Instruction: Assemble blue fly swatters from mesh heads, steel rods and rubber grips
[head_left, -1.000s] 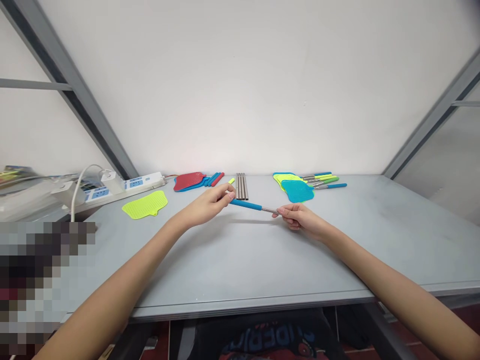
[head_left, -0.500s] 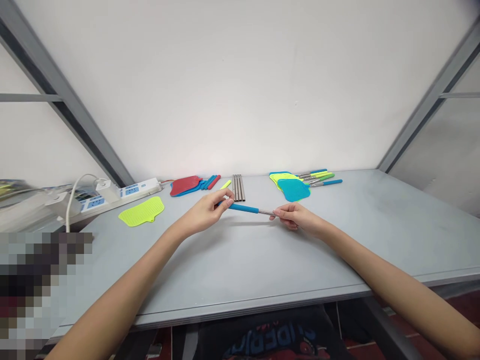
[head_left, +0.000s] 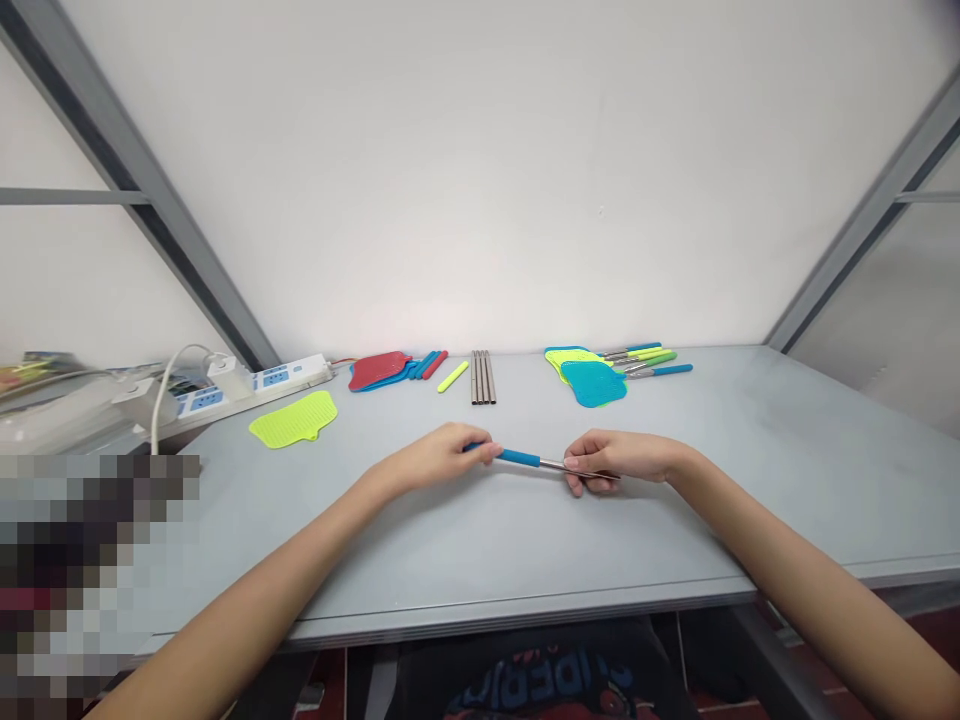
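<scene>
A: Where is the blue handle now?

B: Mid-table, between the hands, with the metal rod running right from it. Whether either touches the table, I can't tell.

A: And the grip?

B: The left hand has its fingers closed round the handle's left part; a bit of blue pokes out beyond them. The right hand pinches the rod, whose end shows past the fingers.

A: What's different from a second ago?

B: Both hands have come nearer to the front. The left one was up by the metal tubes, partly hiding the yellow stick. Now that stick shows whole, just left of the tubes, and the hands sit well apart from both.

A: How much room around them?

B: The gray tabletop stretches from the hands to its near edge, and far out to the right. On the far side come the tubes, then the wall.

A: And either side?

B: Far right, a pile of swatters. Left, a lime flap lies near the power strip; a red flap sits farther back.
</scene>
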